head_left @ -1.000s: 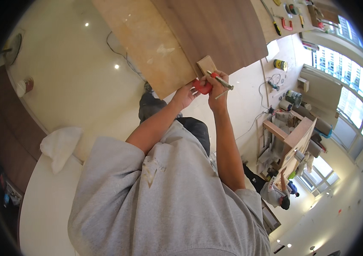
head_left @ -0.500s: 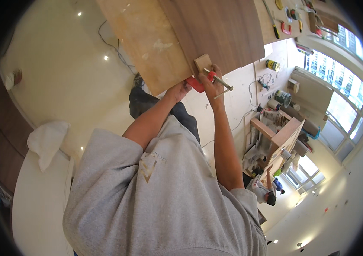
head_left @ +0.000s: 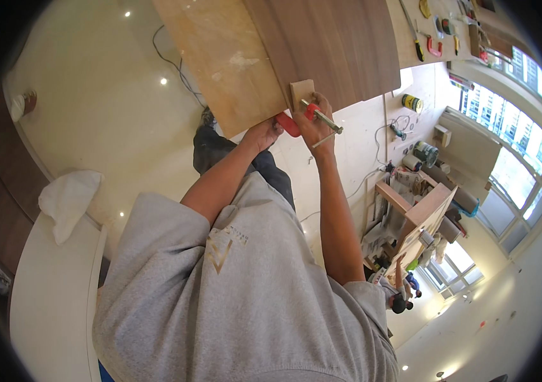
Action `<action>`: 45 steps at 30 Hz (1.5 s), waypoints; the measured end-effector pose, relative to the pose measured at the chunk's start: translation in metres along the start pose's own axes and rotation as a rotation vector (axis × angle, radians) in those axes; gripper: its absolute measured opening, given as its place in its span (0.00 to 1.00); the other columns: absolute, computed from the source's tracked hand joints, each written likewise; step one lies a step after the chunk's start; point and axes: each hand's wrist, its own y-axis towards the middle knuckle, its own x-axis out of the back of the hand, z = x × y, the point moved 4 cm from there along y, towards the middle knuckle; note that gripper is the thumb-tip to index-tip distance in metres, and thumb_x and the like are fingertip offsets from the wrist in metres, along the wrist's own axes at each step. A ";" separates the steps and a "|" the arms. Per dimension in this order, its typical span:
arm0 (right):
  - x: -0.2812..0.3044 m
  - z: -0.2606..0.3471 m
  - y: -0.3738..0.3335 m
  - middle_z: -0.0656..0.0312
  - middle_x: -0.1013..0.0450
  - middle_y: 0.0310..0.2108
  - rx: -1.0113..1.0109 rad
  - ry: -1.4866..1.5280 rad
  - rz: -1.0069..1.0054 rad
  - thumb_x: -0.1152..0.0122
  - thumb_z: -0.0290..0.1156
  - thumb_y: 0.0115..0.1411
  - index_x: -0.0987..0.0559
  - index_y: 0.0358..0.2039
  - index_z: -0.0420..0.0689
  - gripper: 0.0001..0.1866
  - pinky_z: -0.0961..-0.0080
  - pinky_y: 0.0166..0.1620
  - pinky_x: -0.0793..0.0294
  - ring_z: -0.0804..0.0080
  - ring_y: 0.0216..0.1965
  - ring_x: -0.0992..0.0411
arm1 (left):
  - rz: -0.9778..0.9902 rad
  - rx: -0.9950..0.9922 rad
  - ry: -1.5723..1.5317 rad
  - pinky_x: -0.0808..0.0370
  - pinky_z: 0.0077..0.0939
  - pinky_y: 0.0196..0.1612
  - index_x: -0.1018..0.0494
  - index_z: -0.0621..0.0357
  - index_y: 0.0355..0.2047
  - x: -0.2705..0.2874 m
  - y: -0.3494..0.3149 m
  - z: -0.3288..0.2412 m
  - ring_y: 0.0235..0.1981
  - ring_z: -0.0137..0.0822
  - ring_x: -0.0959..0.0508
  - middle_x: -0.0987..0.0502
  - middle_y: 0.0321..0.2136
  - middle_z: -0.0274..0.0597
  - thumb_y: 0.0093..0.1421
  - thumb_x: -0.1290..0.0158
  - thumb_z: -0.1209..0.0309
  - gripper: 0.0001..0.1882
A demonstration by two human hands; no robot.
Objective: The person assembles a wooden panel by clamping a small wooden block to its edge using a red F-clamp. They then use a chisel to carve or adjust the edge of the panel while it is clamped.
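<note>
A red C-clamp with a metal screw and sliding bar sits at the near edge of a worktop. My left hand has its fingers closed around the clamp's red frame, just below the edge. With my right hand I grip the clamp near its screw, and my fingers also touch a small wooden block. The block lies on the corner of a dark brown wood panel. Beneath that panel is a paler plywood sheet. The clamp's lower jaw is hidden under the boards.
Hand tools, including a yellow-black one and another red clamp, lie at the bench's far right. On the floor are a can, cords and a power tool. A wooden frame and other people stand farther right.
The wooden block has turned slightly and now stands straighter to my view. The clamp and my right hand have shifted a little left. Both hands keep their hold.
</note>
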 end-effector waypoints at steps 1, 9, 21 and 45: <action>0.002 0.002 0.001 0.43 0.27 0.56 -0.039 0.033 0.075 0.30 0.40 0.53 0.29 0.61 0.37 0.37 0.59 0.58 0.26 0.48 0.58 0.26 | 0.043 -0.006 0.012 0.22 0.17 0.30 0.25 0.55 0.48 0.000 0.000 -0.001 0.26 0.23 0.24 0.21 0.37 0.32 0.76 0.52 0.64 0.10; 0.004 0.001 -0.008 0.48 0.22 0.49 0.007 0.100 -0.002 0.30 0.41 0.55 0.26 0.56 0.39 0.31 0.61 0.51 0.23 0.54 0.48 0.21 | 0.006 0.018 0.040 0.19 0.12 0.31 0.24 0.54 0.50 -0.011 -0.016 0.005 0.31 0.20 0.20 0.19 0.37 0.32 0.73 0.46 0.66 0.10; 0.013 0.017 -0.003 0.55 0.20 0.31 -0.029 0.063 0.052 0.32 0.35 0.62 0.19 0.44 0.35 0.17 0.73 0.39 0.23 0.74 0.33 0.24 | -0.016 -0.067 0.108 0.20 0.34 0.49 0.26 0.52 0.52 -0.020 -0.023 0.003 0.46 0.33 0.22 0.22 0.47 0.36 0.72 0.45 0.65 0.11; 0.097 0.028 -0.046 0.54 0.22 0.46 -0.025 -0.065 0.165 0.35 0.30 0.65 0.27 0.62 0.40 0.25 0.70 0.38 0.21 0.67 0.34 0.21 | -0.006 -0.133 -0.143 0.25 0.47 0.64 0.33 0.56 0.63 -0.039 0.013 0.000 0.61 0.42 0.26 0.28 0.61 0.44 0.73 0.47 0.62 0.22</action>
